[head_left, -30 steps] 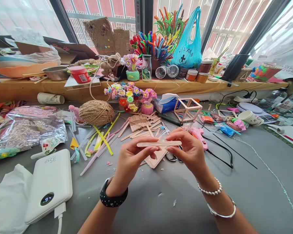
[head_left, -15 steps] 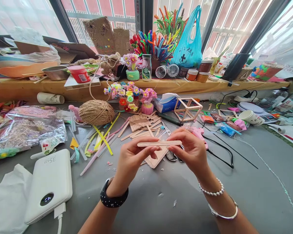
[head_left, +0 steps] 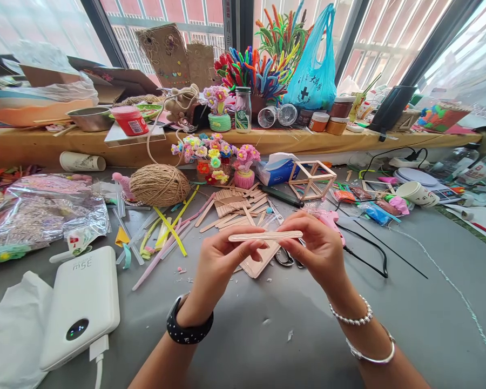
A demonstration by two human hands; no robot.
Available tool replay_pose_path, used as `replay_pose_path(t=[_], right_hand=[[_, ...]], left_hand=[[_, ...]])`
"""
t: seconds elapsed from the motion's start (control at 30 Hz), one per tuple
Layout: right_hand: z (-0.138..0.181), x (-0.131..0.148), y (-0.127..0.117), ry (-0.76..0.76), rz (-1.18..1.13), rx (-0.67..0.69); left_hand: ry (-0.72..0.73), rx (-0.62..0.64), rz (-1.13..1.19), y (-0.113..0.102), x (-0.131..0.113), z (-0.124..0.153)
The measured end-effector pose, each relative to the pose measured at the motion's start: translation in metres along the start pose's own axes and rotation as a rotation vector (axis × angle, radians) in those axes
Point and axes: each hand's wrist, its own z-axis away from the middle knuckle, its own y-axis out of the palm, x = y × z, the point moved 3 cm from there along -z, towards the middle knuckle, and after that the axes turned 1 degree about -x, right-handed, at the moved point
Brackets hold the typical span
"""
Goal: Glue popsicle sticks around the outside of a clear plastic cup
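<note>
A pale wooden craft stick (head_left: 266,236) is held level above the table, pinched at both ends. My left hand (head_left: 222,256) closes thumb and fingers on its left part. Its right end sits between the thumb and fingers of my right hand (head_left: 314,246). Whether it is one stick or a stacked pair I cannot tell. Beneath the hands lies a flat wooden piece (head_left: 259,262), partly covered by them, with scissors (head_left: 284,257) beside it. Behind are loose craft sticks (head_left: 230,205) in a pile. A pink glue gun (head_left: 331,221) lies partly hidden behind my right hand.
A wooden stick cube frame (head_left: 312,181) stands at the back, beside a blue tissue pack (head_left: 277,168). Left are a twine ball (head_left: 160,185), coloured strips (head_left: 170,232) and a white power bank (head_left: 85,302). A black cable (head_left: 383,254) curves at right.
The stick has tilted slightly, so its edge looks thinner from here. Both hands keep nearly the same place and grip.
</note>
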Motion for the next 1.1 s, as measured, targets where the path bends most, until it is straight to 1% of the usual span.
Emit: replay_pose_path(t=[0.23, 0.37, 0.67, 1.03, 1.1], right_hand=[[0.000, 0.000, 0.000, 0.017, 0.002, -0.007], [0.000, 0.000, -0.001, 0.030, -0.007, -0.014], [-0.001, 0.000, -0.004, 0.030, 0.017, -0.048], [-0.002, 0.001, -0.009, 0.043, 0.063, -0.076], [-0.002, 0.001, -0.010, 0.040, 0.051, -0.072]], left_hand=[[-0.018, -0.014, 0.002, 0.000, -0.002, 0.000], [-0.028, 0.005, 0.004, 0.000, -0.003, 0.000], [-0.027, -0.079, 0.003, -0.002, -0.008, -0.001], [-0.001, -0.161, -0.129, -0.003, -0.015, 0.000], [-0.001, -0.159, -0.131, -0.004, -0.014, 0.000]])
